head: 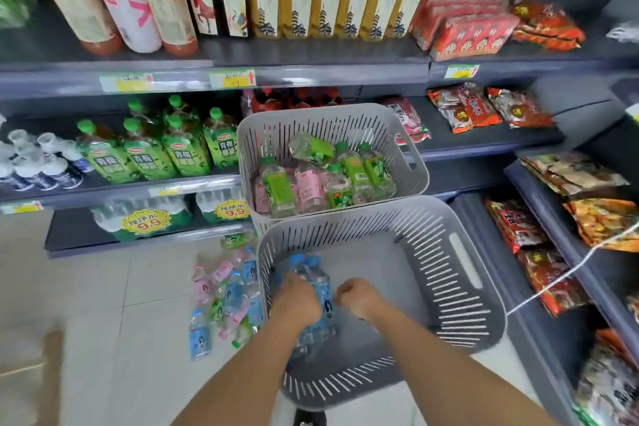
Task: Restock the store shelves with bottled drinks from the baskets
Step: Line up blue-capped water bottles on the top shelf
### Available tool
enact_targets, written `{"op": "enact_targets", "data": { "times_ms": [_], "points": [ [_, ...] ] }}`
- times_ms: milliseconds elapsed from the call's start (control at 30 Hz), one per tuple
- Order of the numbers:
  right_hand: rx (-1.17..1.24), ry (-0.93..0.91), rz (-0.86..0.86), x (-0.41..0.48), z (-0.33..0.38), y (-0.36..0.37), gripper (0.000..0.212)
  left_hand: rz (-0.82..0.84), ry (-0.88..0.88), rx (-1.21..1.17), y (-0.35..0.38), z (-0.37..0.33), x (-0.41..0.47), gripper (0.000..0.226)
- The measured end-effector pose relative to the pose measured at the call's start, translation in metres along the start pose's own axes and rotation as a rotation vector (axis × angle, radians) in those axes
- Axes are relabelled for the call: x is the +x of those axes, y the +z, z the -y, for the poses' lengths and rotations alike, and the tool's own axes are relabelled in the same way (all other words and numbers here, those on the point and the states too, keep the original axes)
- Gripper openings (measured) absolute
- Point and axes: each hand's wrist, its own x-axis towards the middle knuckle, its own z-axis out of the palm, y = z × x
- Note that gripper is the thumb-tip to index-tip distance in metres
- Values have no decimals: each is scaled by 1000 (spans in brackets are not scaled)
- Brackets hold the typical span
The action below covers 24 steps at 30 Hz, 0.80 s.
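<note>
The left hand (297, 301) curls its fingers round water bottles (320, 282) under them, the right hand (358, 297) curled just beside, grip unclear; probably light, slick, squashy, best held mid-body.

Two hands reach into the near grey basket (466, 287) before the drink shelves (311, 74).

The left hand (297, 301) grips blue-labelled bottles (316, 278) at the basket's left side. The right hand (358, 297) is curled just beside them, and its hold is unclear. A second grey basket (345, 114) behind holds green and pink bottles (311, 180). More small bottles lie scattered on the floor (224, 297) to the left.
</note>
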Motion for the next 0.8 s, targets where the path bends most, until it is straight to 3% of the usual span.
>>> {"op": "enact_targets", "data": {
  "times_ms": [100, 233, 400, 667, 800],
  "points": [
    [99, 93, 69, 16, -4, 15, 22, 43, -149, -253, 13, 1, 17, 91],
    [327, 217, 117, 34, -6, 34, 8, 0, -225, -351, 20, -3, 23, 93],
    [525, 293, 149, 47, -6, 45, 22, -17, -311, -439, 20, -4, 31, 102],
    [490, 258, 157, 57, -8, 44, 16, -39, -319, -542, 20, -2, 32, 96],
    [402, 243, 175, 43, -7, 31, 30, 52, -253, -725, 10, 0, 27, 89]
  ]
}}
